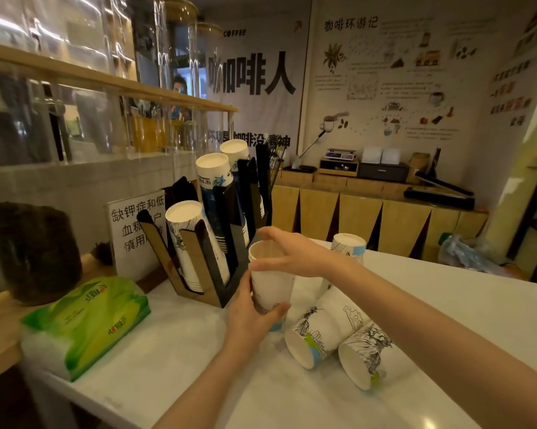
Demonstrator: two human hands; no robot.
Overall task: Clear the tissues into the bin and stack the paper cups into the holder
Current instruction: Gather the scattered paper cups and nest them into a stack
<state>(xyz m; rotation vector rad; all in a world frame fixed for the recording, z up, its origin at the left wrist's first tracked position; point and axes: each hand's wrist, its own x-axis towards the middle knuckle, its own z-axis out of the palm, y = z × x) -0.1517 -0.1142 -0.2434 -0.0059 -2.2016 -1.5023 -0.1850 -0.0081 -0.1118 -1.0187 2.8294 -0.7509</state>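
Observation:
My left hand (251,314) grips the lower body of an upright white paper cup (271,284) just in front of the black and wood cup holder (213,267). My right hand (287,253) rests its fingers on that cup's rim. The holder carries three slanted stacks of upturned cups (213,181). Two printed cups lie on their sides on the white counter, one at the left (318,332) and one at the right (364,356). Another cup (347,246) stands upside down behind my right forearm. No loose tissues or bin are in view.
A green pack of tissues (84,323) lies at the counter's left end. A printed sign (137,230) stands behind the holder, beside a dark jar (31,249). Glass shelving rises at the left. A plastic bag (465,252) sits past the white counter's (446,305) far edge.

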